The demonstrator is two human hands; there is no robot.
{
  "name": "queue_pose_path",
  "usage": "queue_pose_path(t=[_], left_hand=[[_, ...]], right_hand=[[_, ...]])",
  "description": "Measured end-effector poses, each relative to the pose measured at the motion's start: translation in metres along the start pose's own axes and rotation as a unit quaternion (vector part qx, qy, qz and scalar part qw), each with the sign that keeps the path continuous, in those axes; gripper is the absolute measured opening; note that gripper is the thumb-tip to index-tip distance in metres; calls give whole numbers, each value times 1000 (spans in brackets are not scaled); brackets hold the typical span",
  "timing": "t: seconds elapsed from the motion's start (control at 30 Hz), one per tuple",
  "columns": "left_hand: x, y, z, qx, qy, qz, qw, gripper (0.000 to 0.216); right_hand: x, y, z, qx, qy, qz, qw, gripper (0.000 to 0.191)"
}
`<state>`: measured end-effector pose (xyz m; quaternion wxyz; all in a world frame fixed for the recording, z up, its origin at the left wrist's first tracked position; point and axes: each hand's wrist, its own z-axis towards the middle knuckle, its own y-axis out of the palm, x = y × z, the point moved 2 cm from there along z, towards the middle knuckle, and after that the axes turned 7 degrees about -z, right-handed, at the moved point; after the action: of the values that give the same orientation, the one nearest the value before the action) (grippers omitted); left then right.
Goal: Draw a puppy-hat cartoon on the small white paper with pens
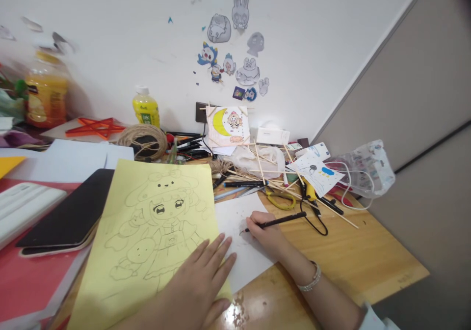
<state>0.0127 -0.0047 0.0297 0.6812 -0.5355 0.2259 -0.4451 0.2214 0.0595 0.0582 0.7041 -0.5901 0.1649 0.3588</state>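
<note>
Head view, my only feed. Landmark: yellow cartoon drawing (pixel 162 232). White sheet (pixel 253 266) lies right of it; I can't tell if the edges overlap. Right hand (pixel 270 236), right of the landmark, grips a black pencil (pixel 283 219), point at faint marks on the white sheet. Actual contact: can't tell. Left hand (pixel 200 271) lies flat, grasping nothing, across the landmark's lower right edge, fingertips over the white sheet.

My read: pencil work on the white sheet is the step in hand. Next move probably calls for a steady pencil and left-hand pressure on the paper.

Counts: two hands, one gripped pencil, one yellow drawing, one white sheet under the pencil, one bracelet (pixel 312 278) on the right wrist. Behind the landmark: one yellow drink bottle (pixel 146 108), one twine coil (pixel 128 136). Behind-left: one orange juice bottle (pixel 46 92), one red star (pixel 105 128). Behind-right: one moon picture (pixel 228 126), plus sticks and markers too jumbled to count.
</note>
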Motion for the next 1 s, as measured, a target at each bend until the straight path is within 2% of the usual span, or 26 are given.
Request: queue_pose_path(t=[0.2,0.5,0.57,0.63,0.7,0.77,0.87,1.0], left_hand=[[3,-8,2,-7,-11,0,1000,58],[4,-12,3,-11,-5,15,1000,60],[3,-8,2,-8,-3,12,1000,61],[0,-2,0,5,7,5,1000,61],[-2,3,-1,17,15,1,1000,61],[-4,5,-1,12,15,2,1000,62],[-4,-1,0,-14,12,7,1000,61],[-3,-7,2,-23,18,6,1000,63]], right_hand=[[-2,-1,1,-8,-3,-1,1000,37],[0,0,1,16,6,24,1000,38],[3,-5,2,53,22,52,997,40],[9,-15,3,135,56,104,984,40],[17,-27,3,238,96,175,951,37],[21,-36,4,300,103,229,920,35],[21,-43,7,329,82,238,910,33],[19,-44,7,315,78,214,921,28]])
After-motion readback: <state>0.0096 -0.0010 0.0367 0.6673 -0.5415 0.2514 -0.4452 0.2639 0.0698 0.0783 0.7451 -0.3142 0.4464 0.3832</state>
